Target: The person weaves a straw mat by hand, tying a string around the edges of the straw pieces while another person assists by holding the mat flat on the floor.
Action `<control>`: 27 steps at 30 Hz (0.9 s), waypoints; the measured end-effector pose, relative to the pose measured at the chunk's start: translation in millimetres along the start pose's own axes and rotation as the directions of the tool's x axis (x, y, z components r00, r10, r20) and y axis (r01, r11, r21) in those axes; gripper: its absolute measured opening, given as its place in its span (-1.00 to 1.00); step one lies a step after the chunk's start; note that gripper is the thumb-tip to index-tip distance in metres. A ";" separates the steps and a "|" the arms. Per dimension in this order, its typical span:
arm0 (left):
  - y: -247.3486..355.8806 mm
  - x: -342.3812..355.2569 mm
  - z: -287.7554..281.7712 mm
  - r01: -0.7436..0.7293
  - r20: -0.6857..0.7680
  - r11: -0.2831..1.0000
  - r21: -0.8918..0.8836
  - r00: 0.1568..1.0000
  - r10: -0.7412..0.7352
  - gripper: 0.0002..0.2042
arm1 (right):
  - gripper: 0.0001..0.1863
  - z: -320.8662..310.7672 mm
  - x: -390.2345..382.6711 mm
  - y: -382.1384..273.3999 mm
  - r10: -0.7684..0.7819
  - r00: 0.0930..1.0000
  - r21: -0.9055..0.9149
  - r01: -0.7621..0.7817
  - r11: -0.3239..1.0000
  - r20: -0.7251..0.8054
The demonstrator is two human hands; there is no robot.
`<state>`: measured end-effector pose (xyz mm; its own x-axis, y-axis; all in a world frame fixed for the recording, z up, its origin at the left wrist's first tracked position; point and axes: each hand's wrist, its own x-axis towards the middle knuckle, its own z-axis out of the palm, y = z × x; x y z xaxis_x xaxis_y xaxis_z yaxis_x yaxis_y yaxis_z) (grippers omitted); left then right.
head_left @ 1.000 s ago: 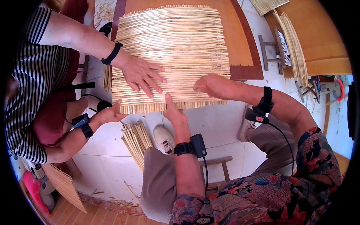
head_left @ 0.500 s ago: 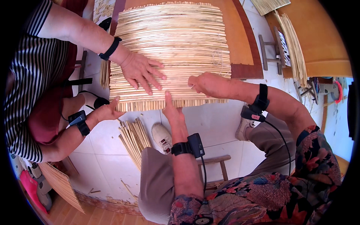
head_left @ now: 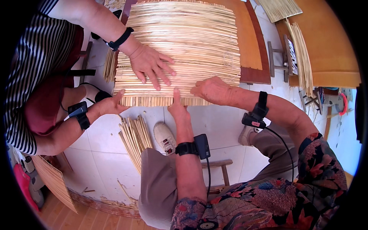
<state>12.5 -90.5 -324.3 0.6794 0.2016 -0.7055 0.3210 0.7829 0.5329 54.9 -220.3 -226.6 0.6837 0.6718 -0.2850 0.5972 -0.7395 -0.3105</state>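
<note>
A white tiled floor (head_left: 105, 168) spreads on the near side of the stalk mat and out past both its flanks. Under the mat is an orange-brown table (head_left: 251, 50) with a dark red border, showing along the mat's right side; a second brown table (head_left: 335, 53) stands well apart to the mat's right. A co-worker (head_left: 46, 76) in a striped top sits to the mat's left. The stalk mat (head_left: 180, 42) itself, pale straight stalks laid side by side, lies on the table with its near edge jutting beyond the table's edge. A loose stalk bundle (head_left: 134, 140) is below the mat's near-left part, and a wooden stool (head_left: 218, 165) is farther out on the near side.

The co-worker's spread hand (head_left: 151, 65) rests flat on the mat; the co-worker's other hand (head_left: 110, 104) is at its near-left corner. The left hand (head_left: 178, 105) grasps the mat's near edge, thumb on top, its other fingers hidden underneath. The right hand (head_left: 214, 90) lies on the mat to the right of that thumb, fingers bent; whether they pinch anything, I cannot tell.
</note>
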 end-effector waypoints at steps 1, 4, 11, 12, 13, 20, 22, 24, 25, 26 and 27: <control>-0.3 0.8 0.0 -0.006 -0.001 1.000 -0.009 1.000 0.006 -0.57 | -0.87 0.4 2.1 -1.5 -0.006 1.000 0.011 0.006 1.000 -0.012; -0.9 1.4 -2.2 -0.014 0.004 0.999 -0.032 1.000 0.015 -0.57 | -0.85 6.3 11.2 -0.1 -0.006 0.998 -0.019 0.007 1.000 0.055; -2.8 1.7 -2.8 -0.027 0.018 0.999 -0.031 0.999 0.027 -0.54 | -0.84 4.6 14.0 -6.9 0.051 0.991 -0.054 -0.045 0.998 0.126; -2.6 1.4 -2.6 -0.026 0.015 0.999 -0.026 1.000 0.027 -0.53 | -0.84 4.0 14.2 -7.5 0.053 0.990 -0.053 -0.047 0.997 0.130; -2.2 1.4 -2.3 -0.026 0.012 0.999 -0.022 1.000 0.026 -0.53 | -0.84 3.7 14.3 -8.2 0.055 0.989 -0.052 -0.049 0.997 0.135; -4.0 4.4 -2.6 -0.008 0.023 1.000 -0.011 1.000 0.008 -0.53 | -0.83 2.6 20.1 -9.3 0.103 0.979 -0.078 -0.091 0.993 0.178; -3.7 4.0 -2.6 -0.021 0.032 1.000 -0.022 0.999 0.022 -0.53 | -0.81 2.2 21.5 -9.5 0.091 0.981 -0.092 -0.076 0.993 0.173; -3.9 3.0 -3.1 -0.014 0.018 0.999 -0.031 1.000 0.014 -0.54 | -0.80 -0.1 22.4 -8.4 0.117 0.971 -0.019 -0.116 0.993 0.206; -3.4 3.8 -2.9 -0.001 0.003 0.999 -0.033 1.000 0.001 -0.55 | -0.79 -1.6 23.0 -7.7 0.130 0.966 0.017 -0.137 0.990 0.224; -1.4 4.2 -2.5 0.008 -0.010 0.999 -0.035 1.000 -0.008 -0.55 | -0.79 -4.4 24.6 -8.9 0.136 0.960 0.004 -0.141 0.990 0.246; 0.0 3.5 -2.4 0.003 -0.015 0.999 -0.041 1.000 -0.003 -0.55 | -0.78 -7.0 26.5 -10.4 0.142 0.953 -0.009 -0.145 0.989 0.269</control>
<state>13.3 -88.3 -327.8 0.6685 0.2076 -0.7142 0.2953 0.8072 0.5111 69.8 -195.1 -224.5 0.6233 0.5464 -0.5594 0.4956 -0.8294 -0.2578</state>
